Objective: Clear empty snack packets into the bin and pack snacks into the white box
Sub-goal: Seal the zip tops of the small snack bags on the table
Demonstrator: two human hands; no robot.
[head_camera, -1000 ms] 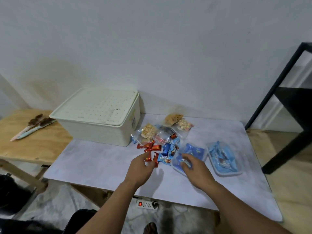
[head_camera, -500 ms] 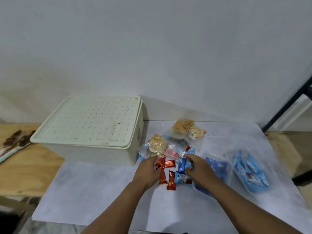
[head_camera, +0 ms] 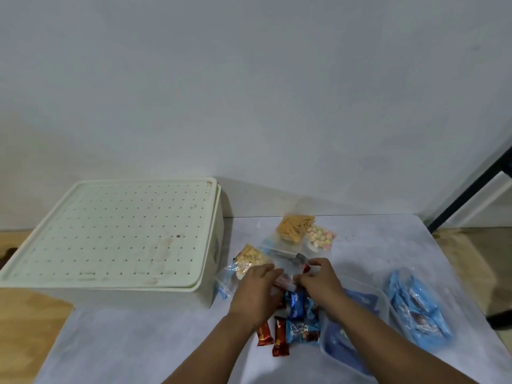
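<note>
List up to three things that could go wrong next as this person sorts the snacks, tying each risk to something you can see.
1. The white box has its lid on, so nothing can go in until a hand is freed.
2. Both hands, left hand and right hand, meet over a clear packet; pulling may spill it.
3. The forearms could knock the red bars off the near edge.

Both hands (head_camera: 288, 284) pinch a clear packet (head_camera: 288, 268) beside the white box (head_camera: 110, 236).
</note>
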